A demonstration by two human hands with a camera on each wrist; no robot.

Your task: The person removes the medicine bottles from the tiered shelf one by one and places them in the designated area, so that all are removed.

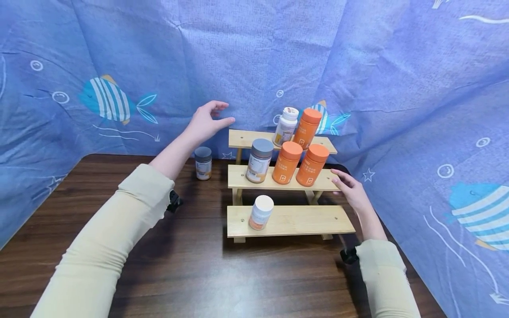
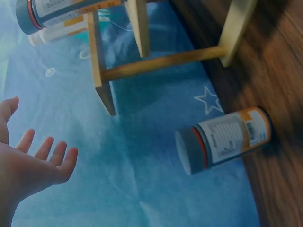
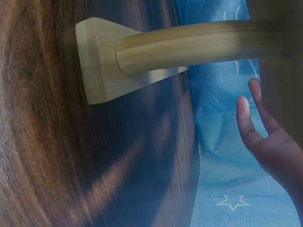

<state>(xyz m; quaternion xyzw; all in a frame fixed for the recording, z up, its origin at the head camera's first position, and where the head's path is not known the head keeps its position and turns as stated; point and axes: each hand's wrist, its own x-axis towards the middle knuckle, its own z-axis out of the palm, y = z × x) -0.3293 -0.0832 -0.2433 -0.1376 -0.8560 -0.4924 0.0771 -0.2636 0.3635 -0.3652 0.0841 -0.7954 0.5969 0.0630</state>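
Note:
My left hand (image 1: pixel 208 119) hangs in the air by the left end of the wooden shelf's top tier (image 1: pixel 258 138), fingers apart and nothing in them. Below it, on the table, stands a grey-lidded bottle (image 1: pixel 203 164), also seen in the left wrist view as a bottle (image 2: pixel 227 139). At the right end of the middle tier (image 1: pixel 238 179) is my right hand (image 1: pixel 351 191), fingers loosely bent; whether they touch the wood I cannot tell. On that tier are another grey-lidded bottle (image 1: pixel 260 161) and two orange bottles (image 1: pixel 287 163) (image 1: pixel 312 165).
A white bottle (image 1: pixel 284 127) and an orange bottle (image 1: pixel 307 129) occupy the top tier. On the bottom tier (image 1: pixel 306 221), a small white bottle (image 1: pixel 261 213) stands towards the left. Blue fish-print cloth (image 1: pixel 238 53) hangs behind and beside the dark wooden table (image 1: pixel 222 278).

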